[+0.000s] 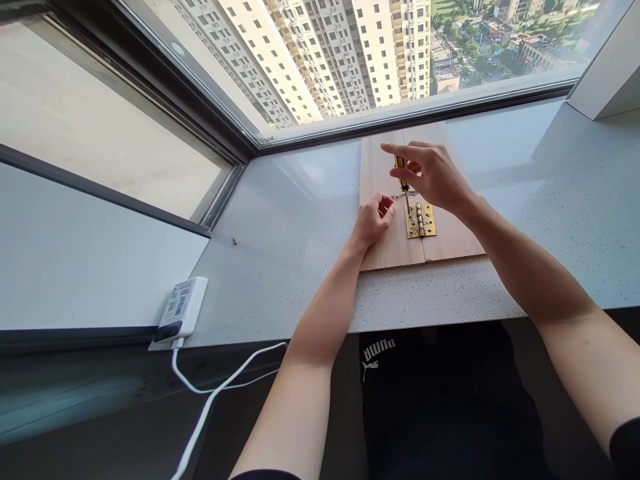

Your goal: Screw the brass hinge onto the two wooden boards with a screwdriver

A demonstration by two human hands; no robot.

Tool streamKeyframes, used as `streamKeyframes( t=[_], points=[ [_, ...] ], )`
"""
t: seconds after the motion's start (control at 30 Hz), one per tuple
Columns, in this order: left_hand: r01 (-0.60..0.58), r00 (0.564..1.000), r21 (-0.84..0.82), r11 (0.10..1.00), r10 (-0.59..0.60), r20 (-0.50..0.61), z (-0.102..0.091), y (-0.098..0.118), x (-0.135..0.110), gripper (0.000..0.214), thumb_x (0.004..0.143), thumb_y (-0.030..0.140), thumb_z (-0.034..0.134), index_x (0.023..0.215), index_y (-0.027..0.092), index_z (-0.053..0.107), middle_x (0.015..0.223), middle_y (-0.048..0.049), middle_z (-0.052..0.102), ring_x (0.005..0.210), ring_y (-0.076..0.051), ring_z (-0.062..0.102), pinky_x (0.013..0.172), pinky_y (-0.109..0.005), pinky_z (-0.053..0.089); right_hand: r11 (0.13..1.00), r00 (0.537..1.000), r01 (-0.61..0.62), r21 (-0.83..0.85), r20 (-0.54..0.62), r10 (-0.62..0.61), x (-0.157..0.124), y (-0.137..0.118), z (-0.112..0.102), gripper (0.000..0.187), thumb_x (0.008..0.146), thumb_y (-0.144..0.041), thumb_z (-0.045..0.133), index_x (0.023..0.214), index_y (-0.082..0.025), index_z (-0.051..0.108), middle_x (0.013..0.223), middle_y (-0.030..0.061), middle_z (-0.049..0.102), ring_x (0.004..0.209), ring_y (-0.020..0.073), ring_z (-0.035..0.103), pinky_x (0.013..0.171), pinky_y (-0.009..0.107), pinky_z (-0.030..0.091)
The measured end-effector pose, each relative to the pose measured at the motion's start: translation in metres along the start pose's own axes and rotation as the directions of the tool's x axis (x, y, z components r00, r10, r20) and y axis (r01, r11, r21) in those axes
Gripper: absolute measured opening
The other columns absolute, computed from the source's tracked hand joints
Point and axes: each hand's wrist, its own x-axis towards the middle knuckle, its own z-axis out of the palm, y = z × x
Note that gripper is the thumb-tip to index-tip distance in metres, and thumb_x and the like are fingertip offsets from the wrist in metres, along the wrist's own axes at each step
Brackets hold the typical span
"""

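- Leftmost, well left of the brass hinge [421, 221], a white power bank [181, 308] sits near the edge of the speckled stone surface [295, 227]. Its white cable [213, 393] drops over that edge, away from the hands.
- Just left of the hinge, the left hand [373, 220] rests on a pale wood board [385, 227], which seems to steady the board. Its grip is narrow and curled, and I cannot tell whether it holds the small silver item [403, 195] just beyond it.
- At the hinge, the knuckle runs along the seam, so one leaf seems to lie on each board, with the second board [453, 233] on the right.
- Just above the hinge, a screwdriver [401, 172] with a yellow-and-black handle stands tilted, its shaft aimed at the left leaf.
- Right of that, the right hand [431, 177] comes in from above, its narrow grip holding the handle, which keeps the shaft over the leaf.
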Motion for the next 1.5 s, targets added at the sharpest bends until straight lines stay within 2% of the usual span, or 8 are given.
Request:
streamKeyframes(
  t=[0.13,0.37,0.53,0.77,0.97,1.2,1.4,1.5],
  points=[
    [0.009,1.0,-0.001,1.0,-0.009,0.008,-0.001,0.002,0.0,0.005,0.104,0.02,0.07,0.104,0.024,0.068,0.097,-0.0058,0.08,0.081,-0.019,0.07,0.082,-0.036,0.063,0.993,0.988,-0.1,-0.068,-0.125,0.091,0.001,-0.003,0.004,0.055,0.117,-0.041,0.06,0.171,-0.028,0.064,0.133,0.0143,0.077,0.117,0.0329,0.074,0.103,0.054,0.064],
    [0.005,1.0,0.0,1.0,-0.005,0.009,-0.001,0.003,0.0,0.006,0.104,0.018,0.07,0.103,0.024,0.068,0.097,-0.0061,0.08,0.082,-0.02,0.071,0.082,-0.036,0.063,0.994,0.999,-0.035,0.104,-0.001,0.035,0.0,-0.006,-0.006,0.055,0.12,-0.038,0.053,0.171,-0.024,0.066,0.134,0.0136,0.081,0.116,0.0279,0.077,0.107,0.051,0.066],
    [0.007,1.0,0.001,1.0,-0.007,0.007,-0.001,0.002,0.0,0.006,0.104,0.018,0.07,0.104,0.024,0.068,0.098,-0.0062,0.08,0.082,-0.02,0.071,0.081,-0.036,0.063,0.994,0.977,-0.107,0.018,-0.184,0.108,-0.001,0.002,0.002,0.048,0.112,-0.034,0.071,0.16,-0.03,0.076,0.124,0.0114,0.081,0.112,0.0324,0.076,0.105,0.057,0.066],
    [0.004,1.0,0.001,1.0,-0.004,0.001,0.0,0.001,0.0,0.006,0.103,0.019,0.07,0.103,0.024,0.068,0.097,-0.0063,0.08,0.082,-0.02,0.072,0.083,-0.037,0.063,0.998,0.999,-0.02,0.067,-0.032,0.022,0.0,0.001,-0.006,0.051,0.119,-0.039,0.057,0.167,-0.026,0.07,0.129,0.0117,0.082,0.115,0.0289,0.076,0.106,0.052,0.065],
    [0.011,1.0,-0.003,1.0,-0.011,0.006,0.0,0.0,0.0,0.006,0.103,0.019,0.072,0.103,0.024,0.068,0.098,-0.0059,0.08,0.081,-0.019,0.071,0.081,-0.036,0.063,0.994,0.981,-0.11,0.004,-0.164,0.109,0.0,0.004,-0.003,0.045,0.114,-0.039,0.065,0.156,-0.027,0.078,0.126,0.0125,0.08,0.112,0.032,0.076,0.104,0.057,0.064],
    [-0.002,1.0,-0.003,1.0,0.002,0.009,-0.001,0.002,-0.001,0.005,0.104,0.019,0.069,0.103,0.024,0.068,0.096,-0.0057,0.08,0.081,-0.02,0.071,0.081,-0.037,0.062,0.995,1.0,-0.004,0.097,-0.005,0.004,-0.001,-0.003,-0.01,0.051,0.121,-0.038,0.052,0.166,-0.025,0.07,0.133,0.0116,0.082,0.119,0.0267,0.076,0.107,0.049,0.066],
    [0.007,1.0,-0.002,1.0,-0.007,0.022,-0.001,0.004,-0.001,0.004,0.105,0.019,0.069,0.104,0.024,0.068,0.097,-0.0058,0.079,0.081,-0.02,0.07,0.078,-0.035,0.061,0.997,0.986,-0.072,-0.015,-0.152,0.069,-0.001,0.006,0.004,0.043,0.115,-0.043,0.066,0.156,-0.032,0.075,0.127,0.0094,0.075,0.111,0.0291,0.075,0.102,0.051,0.063],
    [0.006,1.0,-0.002,1.0,-0.005,0.02,-0.001,0.003,-0.001,0.005,0.105,0.019,0.069,0.104,0.023,0.068,0.098,-0.0055,0.08,0.082,-0.019,0.07,0.08,-0.035,0.062,0.997,0.99,-0.067,-0.029,-0.129,0.063,-0.002,0.005,0.001,0.048,0.116,-0.044,0.062,0.162,-0.031,0.07,0.133,0.0117,0.075,0.117,0.0307,0.075,0.104,0.053,0.063]
  ],
)
